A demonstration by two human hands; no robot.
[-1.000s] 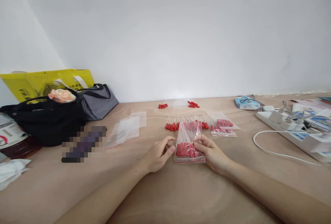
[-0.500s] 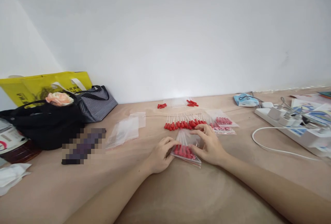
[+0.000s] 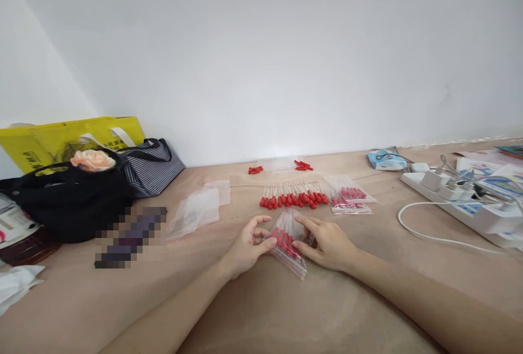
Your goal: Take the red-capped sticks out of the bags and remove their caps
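Between my hands a small clear zip bag (image 3: pixel 291 258) holds several pale sticks with thick red tips. It lies tilted, its zip edge toward me. My left hand (image 3: pixel 247 245) has the thumb on the bag's left edge, with the fingers curled beside it. On the other side, my right hand (image 3: pixel 330 244) grips the bag's right part between thumb and forefinger. Just beyond, a row of loose red-tipped sticks (image 3: pixel 294 200) lies with the red ends toward me. To their right are overlapping filled bags (image 3: pixel 352 195).
Flat clear bags (image 3: pixel 196 209) lie to the left. At the back are small red bundles (image 3: pixel 255 170) by another clear bag (image 3: pixel 281 165). A power strip (image 3: pixel 453 201) with a white cable (image 3: pixel 433 238) lies right; a black bag (image 3: pixel 81 207) stands left.
The bag between my hands has turned slightly and come nearer, its zip edge slanting more. My left thumb now shows on its edge, and my right hand has drawn back from the stick row.
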